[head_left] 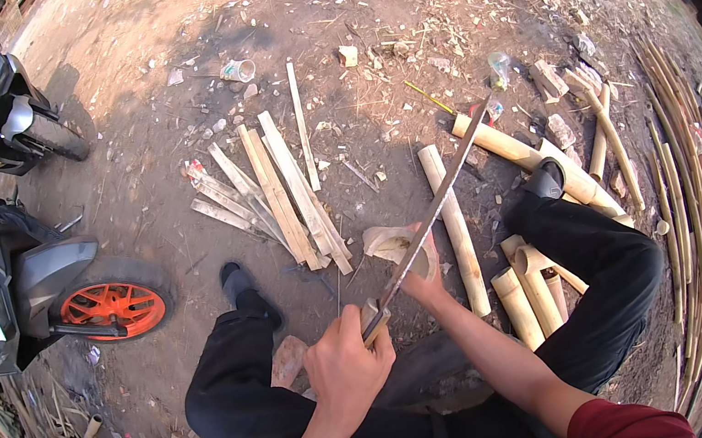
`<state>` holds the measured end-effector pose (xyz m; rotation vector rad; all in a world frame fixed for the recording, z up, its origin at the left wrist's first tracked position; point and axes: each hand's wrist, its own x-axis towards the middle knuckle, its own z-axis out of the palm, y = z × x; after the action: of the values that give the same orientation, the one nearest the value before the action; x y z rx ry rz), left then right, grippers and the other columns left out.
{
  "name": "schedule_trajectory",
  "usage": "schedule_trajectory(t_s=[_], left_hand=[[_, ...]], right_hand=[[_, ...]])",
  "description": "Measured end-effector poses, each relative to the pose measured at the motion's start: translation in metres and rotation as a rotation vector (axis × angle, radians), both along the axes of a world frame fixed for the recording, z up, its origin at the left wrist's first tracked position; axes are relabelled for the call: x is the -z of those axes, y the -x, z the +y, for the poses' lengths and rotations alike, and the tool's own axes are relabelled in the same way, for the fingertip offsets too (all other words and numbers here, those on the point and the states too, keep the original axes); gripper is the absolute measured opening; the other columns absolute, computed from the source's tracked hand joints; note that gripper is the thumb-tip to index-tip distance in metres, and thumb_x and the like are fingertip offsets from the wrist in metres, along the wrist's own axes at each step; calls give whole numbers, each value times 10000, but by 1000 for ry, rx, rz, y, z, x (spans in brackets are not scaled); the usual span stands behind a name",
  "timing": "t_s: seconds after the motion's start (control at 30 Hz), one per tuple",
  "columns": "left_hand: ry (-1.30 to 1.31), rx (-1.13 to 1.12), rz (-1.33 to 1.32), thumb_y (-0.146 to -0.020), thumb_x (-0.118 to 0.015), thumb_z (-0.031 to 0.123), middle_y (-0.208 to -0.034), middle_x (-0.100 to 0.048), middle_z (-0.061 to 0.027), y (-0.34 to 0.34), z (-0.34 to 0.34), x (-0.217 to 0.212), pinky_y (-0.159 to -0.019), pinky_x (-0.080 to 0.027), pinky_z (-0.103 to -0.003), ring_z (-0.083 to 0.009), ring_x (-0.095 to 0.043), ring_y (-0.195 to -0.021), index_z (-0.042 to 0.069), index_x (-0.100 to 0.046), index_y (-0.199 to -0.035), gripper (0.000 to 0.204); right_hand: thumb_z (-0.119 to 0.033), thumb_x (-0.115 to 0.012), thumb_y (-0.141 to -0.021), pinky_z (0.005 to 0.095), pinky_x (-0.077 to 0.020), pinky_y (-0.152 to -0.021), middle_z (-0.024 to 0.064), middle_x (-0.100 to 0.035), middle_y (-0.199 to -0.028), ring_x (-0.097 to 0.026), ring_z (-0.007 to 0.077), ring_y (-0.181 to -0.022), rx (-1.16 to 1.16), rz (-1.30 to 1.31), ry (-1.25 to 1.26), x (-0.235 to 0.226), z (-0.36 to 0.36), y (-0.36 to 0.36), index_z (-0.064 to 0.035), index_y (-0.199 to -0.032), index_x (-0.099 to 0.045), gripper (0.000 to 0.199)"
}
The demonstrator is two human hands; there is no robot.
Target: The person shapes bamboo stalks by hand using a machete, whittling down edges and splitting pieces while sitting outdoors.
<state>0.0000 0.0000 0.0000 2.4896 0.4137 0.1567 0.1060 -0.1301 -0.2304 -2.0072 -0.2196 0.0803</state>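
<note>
My left hand (347, 363) wraps a long-bladed tool (437, 202); just beyond, my half-hidden right hand (423, 284) apparently clasps a bamboo piece (387, 242).

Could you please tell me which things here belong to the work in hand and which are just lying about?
Work in hand:
long blade, gripped by the left hand
pale hollow piece, held by the right hand
probably the split strips and bamboo lengths

Apparently just about:
plastic cup
orange-wheeled motorbike, standing
</note>
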Motion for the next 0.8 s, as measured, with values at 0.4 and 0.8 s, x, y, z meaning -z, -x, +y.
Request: schedule_trajectory(t_s=[0.4, 0.8], left_hand=[[-107, 56, 129, -856, -761, 210, -710, -669, -163, -4, -8, -9, -527, -552, -499, -405, -697, -601, 32, -562, -904, 270], [-121, 17, 202, -809, -750, 154, -673, -668, -220, -34, 5, -22, -595, -546, -514, -438, -689, -637, -8, -593, -872, 235]], right_hand=[[-60, -737, -807, 538, -517, -812, 194, -497, -1127, -577, 466, -1019, 63, -26, 54, -16, 2, -1, -40, -1145, -492, 417], [-293, -919, -698, 496, -403, -1133, 252, -412, -1430, -445, 432, -1325, 65, 40, 379, 49, -106, -10, 28, -1482, -339, 1026]])
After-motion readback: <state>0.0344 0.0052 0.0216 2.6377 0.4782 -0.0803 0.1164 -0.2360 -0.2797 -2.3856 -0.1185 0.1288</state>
